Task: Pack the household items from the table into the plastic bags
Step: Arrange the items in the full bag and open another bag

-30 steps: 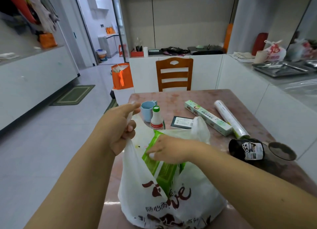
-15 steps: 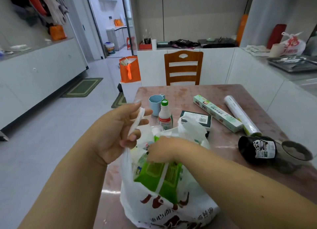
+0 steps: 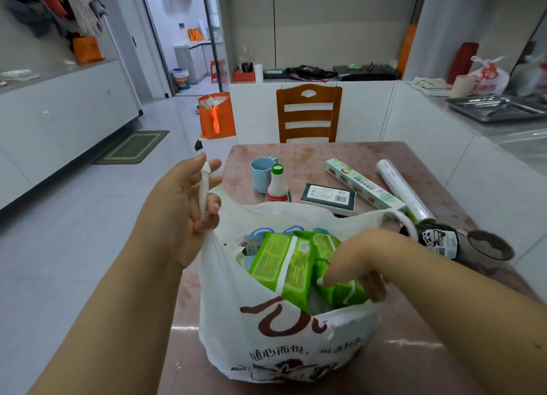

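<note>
A white plastic bag (image 3: 266, 335) with brown print stands open at the table's near edge. My left hand (image 3: 180, 214) grips its left handle and holds it up. Inside the bag lie two green wipe packs: one (image 3: 281, 264) on the left, and another (image 3: 340, 288) that my right hand (image 3: 358, 261) grips, thumb on top, down in the bag. Further back on the table are a blue cup (image 3: 262, 174), a green-capped bottle (image 3: 277, 184), a dark flat pack (image 3: 328, 196), a long green box (image 3: 361, 184), a film roll (image 3: 405, 190) and a black panda-labelled roll (image 3: 438, 239).
The pink table (image 3: 310, 154) has a wooden chair (image 3: 309, 113) at its far side. An orange bag (image 3: 217, 116) sits on the floor to the left. White counters run along both walls, with metal trays (image 3: 500, 109) on the right one.
My right hand has pushed the green pack from the bag's mouth down inside, beside the other green pack. The left hand keeps lifting the handle and the bag mouth has opened wider.
</note>
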Demonstrator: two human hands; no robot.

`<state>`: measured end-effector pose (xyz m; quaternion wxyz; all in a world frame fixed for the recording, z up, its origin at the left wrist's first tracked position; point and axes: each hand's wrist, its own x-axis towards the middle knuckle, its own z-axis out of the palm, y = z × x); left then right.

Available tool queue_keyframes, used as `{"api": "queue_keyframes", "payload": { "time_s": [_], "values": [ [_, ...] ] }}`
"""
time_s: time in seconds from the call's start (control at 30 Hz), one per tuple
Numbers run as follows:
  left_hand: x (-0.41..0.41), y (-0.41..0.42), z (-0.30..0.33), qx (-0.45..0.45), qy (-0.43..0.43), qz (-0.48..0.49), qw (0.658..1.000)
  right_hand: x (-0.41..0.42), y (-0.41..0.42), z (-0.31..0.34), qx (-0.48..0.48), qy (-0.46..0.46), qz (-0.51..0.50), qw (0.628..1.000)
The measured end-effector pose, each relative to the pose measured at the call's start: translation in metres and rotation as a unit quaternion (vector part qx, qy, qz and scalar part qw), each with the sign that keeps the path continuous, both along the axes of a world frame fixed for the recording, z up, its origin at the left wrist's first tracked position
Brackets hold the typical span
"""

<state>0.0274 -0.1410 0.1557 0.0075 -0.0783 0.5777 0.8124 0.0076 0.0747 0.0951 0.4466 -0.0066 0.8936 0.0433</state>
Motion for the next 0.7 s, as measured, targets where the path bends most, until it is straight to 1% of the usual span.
{"api": "queue_keyframes", "payload": {
  "time_s": [0.07, 0.2, 0.23, 0.27, 0.33, 0.37, 0.4, 0.43, 0.5, 0.53, 0.6, 0.7],
  "values": [
    [0.003, 0.001, 0.0, -0.009, -0.004, -0.014, 1.0, 0.0, 0.004, 0.004, -0.032, -0.007, 0.012, 0.999],
    [0.009, 0.006, 0.002, -0.038, -0.015, -0.059, 0.997, 0.002, -0.016, 0.003, -0.162, 0.012, 0.057, 0.985],
    [0.01, 0.005, 0.001, -0.046, -0.018, -0.069, 0.996, 0.003, -0.021, 0.0, -0.204, 0.024, 0.041, 0.978],
    [0.012, 0.005, 0.001, -0.056, -0.023, -0.078, 0.995, 0.003, -0.024, 0.0, -0.26, 0.028, 0.001, 0.965],
    [0.016, 0.002, 0.0, -0.075, -0.035, -0.093, 0.992, 0.008, -0.029, 0.004, -0.367, 0.009, -0.07, 0.927],
    [0.017, 0.0, 0.0, -0.075, -0.036, -0.1, 0.991, 0.009, -0.03, 0.006, -0.384, 0.005, -0.066, 0.921],
    [0.018, -0.001, 0.001, -0.068, -0.033, -0.107, 0.991, 0.008, -0.032, 0.007, -0.356, 0.036, -0.021, 0.934],
    [0.019, -0.003, 0.002, -0.058, -0.026, -0.11, 0.992, 0.006, -0.037, 0.007, -0.311, 0.086, 0.029, 0.946],
    [0.02, -0.005, 0.004, -0.046, -0.013, -0.105, 0.993, 0.004, -0.048, -0.002, -0.256, 0.193, 0.079, 0.944],
    [0.022, -0.005, 0.005, -0.045, -0.009, -0.098, 0.994, 0.005, -0.053, -0.006, -0.253, 0.215, 0.089, 0.939],
    [0.024, -0.006, 0.004, -0.039, 0.001, -0.087, 0.995, 0.011, -0.06, -0.009, -0.245, 0.218, 0.123, 0.937],
    [0.026, -0.008, 0.0, -0.035, 0.016, -0.085, 0.996, 0.008, -0.068, -0.01, -0.281, 0.226, 0.1, 0.927]
  ]
}}
